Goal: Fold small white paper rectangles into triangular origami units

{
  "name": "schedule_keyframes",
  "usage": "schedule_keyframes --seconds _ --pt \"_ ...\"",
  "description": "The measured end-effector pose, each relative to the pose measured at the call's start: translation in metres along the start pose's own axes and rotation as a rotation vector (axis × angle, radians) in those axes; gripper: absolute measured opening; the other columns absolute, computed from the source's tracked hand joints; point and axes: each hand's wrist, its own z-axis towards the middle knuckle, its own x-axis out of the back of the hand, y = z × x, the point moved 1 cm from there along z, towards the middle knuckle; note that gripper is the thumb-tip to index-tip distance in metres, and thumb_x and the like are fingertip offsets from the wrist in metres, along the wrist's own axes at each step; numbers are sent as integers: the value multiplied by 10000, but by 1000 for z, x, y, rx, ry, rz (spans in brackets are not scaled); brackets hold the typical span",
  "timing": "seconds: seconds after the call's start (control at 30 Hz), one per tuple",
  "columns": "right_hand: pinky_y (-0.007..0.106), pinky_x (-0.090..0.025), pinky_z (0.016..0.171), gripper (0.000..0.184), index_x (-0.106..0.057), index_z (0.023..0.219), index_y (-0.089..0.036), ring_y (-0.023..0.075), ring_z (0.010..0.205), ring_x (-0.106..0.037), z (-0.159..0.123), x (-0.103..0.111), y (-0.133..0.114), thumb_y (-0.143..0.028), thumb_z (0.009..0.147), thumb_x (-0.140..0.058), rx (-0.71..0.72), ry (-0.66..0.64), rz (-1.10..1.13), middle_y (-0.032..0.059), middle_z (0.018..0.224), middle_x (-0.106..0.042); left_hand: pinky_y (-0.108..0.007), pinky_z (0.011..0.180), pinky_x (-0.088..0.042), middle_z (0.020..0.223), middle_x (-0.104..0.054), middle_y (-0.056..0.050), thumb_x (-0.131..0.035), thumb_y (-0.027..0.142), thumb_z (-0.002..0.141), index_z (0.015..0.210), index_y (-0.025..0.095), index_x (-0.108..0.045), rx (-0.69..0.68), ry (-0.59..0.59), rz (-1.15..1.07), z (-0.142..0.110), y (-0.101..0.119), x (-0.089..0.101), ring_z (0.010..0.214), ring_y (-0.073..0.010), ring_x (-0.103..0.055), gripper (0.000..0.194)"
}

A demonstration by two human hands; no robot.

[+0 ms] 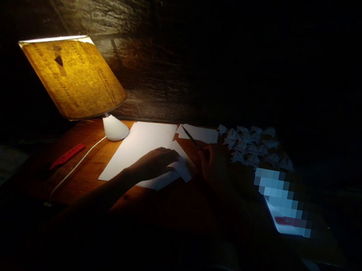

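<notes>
My left hand lies flat, fingers spread, on a sheet of white paper on a wooden table. My right hand is closed around a thin dark pen or pencil, whose tip points up and left toward a smaller white paper piece. A small folded white piece lies between the two hands. The room is very dark and my forearms fade into shadow.
A lamp with a yellow printed shade and white base stands at the left, its cord trailing down. A red ruler-like object lies nearby. Several folded white paper pieces are piled at the right. A lit screen glows beside them.
</notes>
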Motion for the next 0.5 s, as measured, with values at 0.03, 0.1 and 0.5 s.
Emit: schedule_keyframes --seconds 0.03,0.1,0.5 --pt "402 -500 830 71 -595 899 -220 274 913 -655 0 0 1 -259 957 -584 5 3 11 118 965 -709 -400 948 -575 1176 -752 -78 -578 255 1036 1164 199 -705 1 -21 36 3 1 1 1052 -231 -702 188" --pt "414 -502 841 67 -590 897 -219 282 926 -654 1 3 2 -263 948 -589 10 8 30 128 976 -713 -369 883 -591 1047 -772 -74 -524 184 1032 1083 182 -730 -5 -27 109 9 5 0 939 -214 -725 212" --pt "405 -481 817 146 -574 893 -231 260 884 -606 16 27 0 -345 981 -547 12 280 99 103 919 -672 -409 1016 -601 1272 -784 -86 -416 95 1014 1341 209 -722 386 403 34 85 -14 17 1158 -264 -744 462"
